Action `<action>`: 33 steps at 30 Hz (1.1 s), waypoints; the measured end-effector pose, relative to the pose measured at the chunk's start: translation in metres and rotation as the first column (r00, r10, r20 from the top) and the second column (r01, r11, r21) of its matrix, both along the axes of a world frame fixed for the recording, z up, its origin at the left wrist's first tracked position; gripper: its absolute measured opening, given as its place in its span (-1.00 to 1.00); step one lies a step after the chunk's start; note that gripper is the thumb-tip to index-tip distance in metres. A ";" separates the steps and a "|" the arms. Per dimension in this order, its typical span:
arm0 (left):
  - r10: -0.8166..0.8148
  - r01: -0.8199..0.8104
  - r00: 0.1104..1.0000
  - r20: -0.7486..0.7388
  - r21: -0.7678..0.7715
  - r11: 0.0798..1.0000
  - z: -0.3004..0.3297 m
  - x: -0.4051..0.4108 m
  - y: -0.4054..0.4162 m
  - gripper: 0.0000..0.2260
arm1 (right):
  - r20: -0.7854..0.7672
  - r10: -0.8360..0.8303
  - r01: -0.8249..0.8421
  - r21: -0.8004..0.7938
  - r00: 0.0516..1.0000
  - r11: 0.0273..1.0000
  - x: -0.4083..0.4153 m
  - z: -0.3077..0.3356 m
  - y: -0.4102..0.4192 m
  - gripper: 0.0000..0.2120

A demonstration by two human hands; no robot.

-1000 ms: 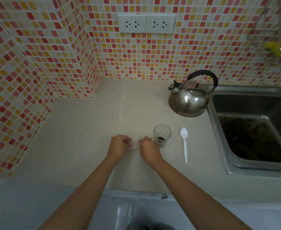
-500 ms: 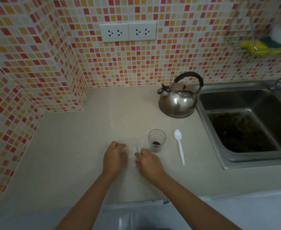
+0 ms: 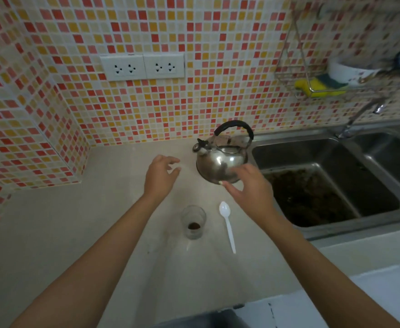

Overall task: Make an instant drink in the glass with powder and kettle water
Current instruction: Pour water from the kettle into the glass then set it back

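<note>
One kettle [image 3: 221, 162], one glass [image 3: 193, 221], one spoon [image 3: 227, 223], two sockets [image 3: 142, 66].

Left hand [image 3: 160, 172], right hand [image 3: 248, 188] outstretched, empty

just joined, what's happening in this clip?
A person is making an instant drink at a kitchen counter. The glass already has brown powder at the bottom, with a white spoon lying to its right. Both hands are empty and reach toward the steel kettle by the sink: left hand open beside it, right hand open in front of it. No water poured yet.
</note>
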State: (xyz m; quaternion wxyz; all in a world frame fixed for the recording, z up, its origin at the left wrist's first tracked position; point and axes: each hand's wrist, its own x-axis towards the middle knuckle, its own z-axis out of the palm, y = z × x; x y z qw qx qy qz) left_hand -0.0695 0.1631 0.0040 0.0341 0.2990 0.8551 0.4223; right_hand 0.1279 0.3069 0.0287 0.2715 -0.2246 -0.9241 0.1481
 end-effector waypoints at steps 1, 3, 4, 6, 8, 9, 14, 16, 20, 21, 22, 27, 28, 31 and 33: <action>-0.023 0.023 1.000 -0.006 -0.020 1.000 0.005 -0.003 0.013 -0.78 | 0.045 -0.019 0.020 -0.015 0.999 1.000 -0.011 0.004 0.016 -0.62; -0.059 0.058 0.998 -0.011 -0.058 0.997 0.011 -0.009 0.039 -0.74 | 0.134 -0.041 0.043 -0.012 0.990 0.999 -0.035 0.010 0.047 -0.56; -0.066 0.065 0.998 -0.008 -0.074 0.995 0.014 -0.013 0.050 -0.73 | 0.179 -0.039 0.040 0.002 0.983 0.999 -0.048 0.011 0.061 -0.53; -0.063 0.062 0.998 -0.002 -0.110 0.992 0.016 -0.019 0.071 -0.70 | 0.246 -0.018 0.007 0.047 0.969 0.999 -0.073 0.012 0.085 -0.47; -0.066 0.064 0.998 -0.007 -0.163 0.985 0.016 -0.026 0.090 -0.67 | 0.269 0.013 -0.039 0.093 0.963 0.995 -0.096 0.011 0.106 -0.43; -0.065 0.063 0.998 -0.005 -0.188 0.980 0.015 -0.029 0.099 -0.66 | 0.283 0.027 -0.065 0.127 0.959 0.990 -0.107 0.010 0.115 -0.42; -0.035 0.035 0.999 0.005 -0.296 0.955 0.012 -0.039 0.128 -0.65 | 0.388 0.091 -0.193 0.233 0.917 0.953 -0.149 0.007 0.155 -0.48; -0.016 0.015 1.000 0.001 -0.326 0.945 0.010 -0.040 0.134 -0.67 | 0.435 0.135 -0.232 0.179 0.890 0.956 -0.159 0.008 0.166 -0.55; 0.037 -0.037 0.999 -0.005 -0.316 0.948 0.009 -0.041 0.139 -0.70 | 0.407 0.293 -0.262 -0.131 0.866 0.956 -0.170 0.016 0.182 -0.63; 0.051 -0.049 0.999 -0.002 -0.309 0.950 0.010 -0.041 0.141 -0.71 | 0.390 0.329 -0.269 -0.201 0.860 0.942 -0.171 0.018 0.185 -0.63; 0.068 -0.062 0.998 0.008 -0.300 0.952 0.011 -0.040 0.142 -0.72 | 0.378 0.359 -0.278 -0.252 0.854 0.927 -0.172 0.019 0.187 -0.63; 0.082 -0.067 0.996 0.045 -0.269 0.961 0.019 -0.039 0.136 -0.73 | 0.284 0.434 -0.340 -0.326 0.855 0.882 -0.162 0.027 0.183 -0.68; 0.072 -0.059 0.996 0.043 -0.253 0.966 0.023 -0.038 0.132 -0.73 | 0.268 0.437 -0.348 -0.322 0.859 0.880 -0.159 0.031 0.180 -0.69; 0.048 -0.040 0.998 0.042 -0.176 0.984 0.039 -0.032 0.118 -0.73 | 0.230 0.437 -0.362 -0.305 0.870 0.881 -0.148 0.050 0.173 -0.69; 0.027 -0.021 0.999 0.046 -0.119 0.993 0.053 -0.026 0.106 -0.73 | 0.205 0.451 -0.389 -0.283 0.868 0.877 -0.138 0.067 0.166 -0.67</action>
